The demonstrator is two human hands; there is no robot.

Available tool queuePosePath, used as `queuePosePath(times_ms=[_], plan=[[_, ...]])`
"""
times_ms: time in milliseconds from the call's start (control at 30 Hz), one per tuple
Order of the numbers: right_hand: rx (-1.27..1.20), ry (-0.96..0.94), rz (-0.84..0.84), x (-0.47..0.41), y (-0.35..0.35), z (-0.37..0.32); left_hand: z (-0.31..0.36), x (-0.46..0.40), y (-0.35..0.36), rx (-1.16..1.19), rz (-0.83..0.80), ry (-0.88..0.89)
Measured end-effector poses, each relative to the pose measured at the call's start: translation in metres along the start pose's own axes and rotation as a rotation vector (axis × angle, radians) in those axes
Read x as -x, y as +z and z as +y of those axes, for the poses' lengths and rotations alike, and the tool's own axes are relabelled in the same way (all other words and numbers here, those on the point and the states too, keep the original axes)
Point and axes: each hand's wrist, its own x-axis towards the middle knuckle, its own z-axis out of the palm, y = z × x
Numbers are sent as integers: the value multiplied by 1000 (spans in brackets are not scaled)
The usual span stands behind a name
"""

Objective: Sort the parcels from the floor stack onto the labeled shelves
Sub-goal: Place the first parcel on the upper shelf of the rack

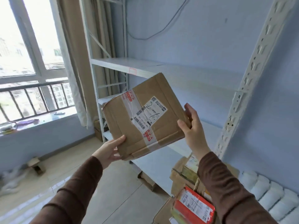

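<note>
A brown cardboard parcel (142, 117) with clear tape, red stickers and a white shipping label marked by hand is held up in front of the white metal shelving (129, 65). My left hand (108, 151) grips its lower left corner, thumb on the top face. My right hand (192, 126) grips its right edge. A small pink label (132, 71) is stuck on the front lip of the upper shelf. The floor stack of parcels (191, 198) stands at the lower right, with a red and white parcel on top.
A slotted white shelf upright (242, 94) rises at the right. White rolls (271, 198) lie along the blue wall. A window with a railing (32, 94) and a beige curtain fill the left. A small box (36, 165) sits on the tiled floor.
</note>
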Motion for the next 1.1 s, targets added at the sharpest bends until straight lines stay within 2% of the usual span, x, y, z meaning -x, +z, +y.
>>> queuePosePath(times_ms=[67, 200, 367, 500, 700, 867, 933, 1100], plan=[[-71, 8, 83, -14, 48, -6, 9, -1, -30, 40, 29, 28], [-361, 182, 202, -20, 153, -16, 24, -8, -100, 109, 76, 59], [-476, 423, -47, -10, 283, -8, 38, -21, -181, 231, 136, 91], [-574, 532, -261, -7, 374, 1, 47, -34, -230, 337, 173, 132], [-624, 520, -374, -33, 479, 8, 53, -64, -287, 457, 199, 202], [-620, 491, -464, -76, 537, 22, 65, -79, -343, 402, 276, 236], [-601, 478, -549, -92, 564, 22, 72, -75, -372, 391, 359, 243], [-551, 451, -779, -111, 650, 8, 91, -23, -461, 480, 762, 366]])
